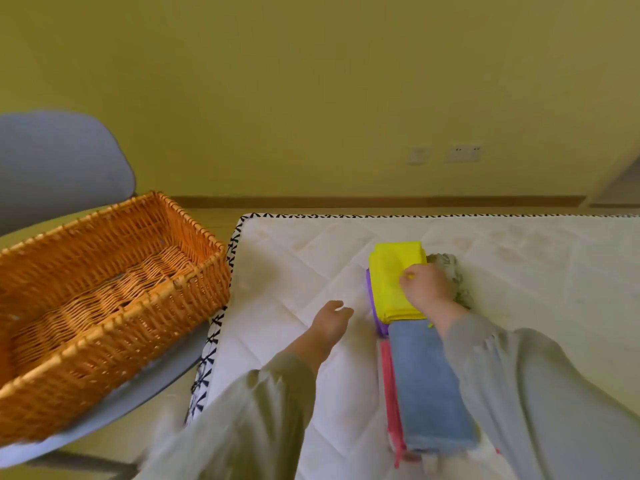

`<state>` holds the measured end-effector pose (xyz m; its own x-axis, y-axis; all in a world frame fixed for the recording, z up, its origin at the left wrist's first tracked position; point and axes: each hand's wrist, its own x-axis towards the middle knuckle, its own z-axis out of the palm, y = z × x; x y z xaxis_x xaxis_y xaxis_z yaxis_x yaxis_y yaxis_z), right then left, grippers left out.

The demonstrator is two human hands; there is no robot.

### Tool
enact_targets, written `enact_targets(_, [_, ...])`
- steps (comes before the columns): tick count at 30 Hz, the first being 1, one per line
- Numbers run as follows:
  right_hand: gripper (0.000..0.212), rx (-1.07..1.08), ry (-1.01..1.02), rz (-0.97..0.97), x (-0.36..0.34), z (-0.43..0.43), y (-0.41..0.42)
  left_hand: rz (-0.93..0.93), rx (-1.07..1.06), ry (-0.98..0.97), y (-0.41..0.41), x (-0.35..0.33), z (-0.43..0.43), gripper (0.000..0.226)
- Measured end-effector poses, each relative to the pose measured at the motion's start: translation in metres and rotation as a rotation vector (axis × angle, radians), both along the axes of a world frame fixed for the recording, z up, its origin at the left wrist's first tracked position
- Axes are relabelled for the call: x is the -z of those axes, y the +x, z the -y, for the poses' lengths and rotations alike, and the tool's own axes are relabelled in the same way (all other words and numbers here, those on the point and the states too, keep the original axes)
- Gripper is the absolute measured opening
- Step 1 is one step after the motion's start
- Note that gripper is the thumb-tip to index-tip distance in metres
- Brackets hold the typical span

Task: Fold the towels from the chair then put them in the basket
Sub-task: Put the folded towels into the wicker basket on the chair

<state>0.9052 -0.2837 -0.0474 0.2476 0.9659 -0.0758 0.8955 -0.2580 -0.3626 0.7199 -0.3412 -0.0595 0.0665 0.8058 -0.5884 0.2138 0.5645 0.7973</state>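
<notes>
Yellow towel (391, 282) lies folded on the bed (294, 271), right of the basket (194, 282), long side running away from me; my right hand (427, 287) pinches it with curled fingers, and my left hand (330, 320), fingers apart, is nearer the basket.

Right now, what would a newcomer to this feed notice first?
The big wicker basket on the grey chair at the left, with no towel in it. Next, the bright yellow towel, folded atop a purple towel on the mattress, gripped by the right hand, the left hand open beside it. A folded blue towel lies nearer the person.
</notes>
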Motion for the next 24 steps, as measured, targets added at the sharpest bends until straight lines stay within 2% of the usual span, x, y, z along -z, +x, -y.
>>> enact_targets(3, [0.038, -0.116, -0.090, 0.025, 0.010, -0.007, 0.013, 0.130, -0.007, -0.080, 0.027, 0.003, -0.015, 0.045])
enact_targets(5, [0.041, -0.173, -0.129, 0.048, 0.015, -0.014, 0.019, 0.211, -0.012, -0.162, 0.043, 0.006, -0.026, 0.052])
enact_targets(7, [0.041, -0.195, -0.168, 0.047, 0.021, -0.017, 0.022, 0.237, -0.019, -0.215, 0.056, 0.014, -0.039, 0.061])
enact_targets(9, [0.042, -0.206, -0.195, 0.031, 0.026, -0.019, 0.023, 0.253, -0.032, -0.235, 0.067, 0.023, -0.050, 0.061])
enact_targets(14, [0.041, -0.190, -0.243, -0.052, 0.038, -0.021, 0.028, 0.262, -0.090, -0.270, 0.080, 0.040, -0.074, 0.056])
enact_targets(18, [0.045, -0.179, -0.305, -0.190, 0.040, -0.026, 0.035, 0.341, -0.157, -0.307, 0.080, 0.051, -0.089, 0.064])
enact_targets(24, [0.043, -0.128, -0.256, -0.341, 0.026, -0.021, 0.031, 0.379, -0.233, -0.284, 0.079, 0.055, -0.089, 0.064])
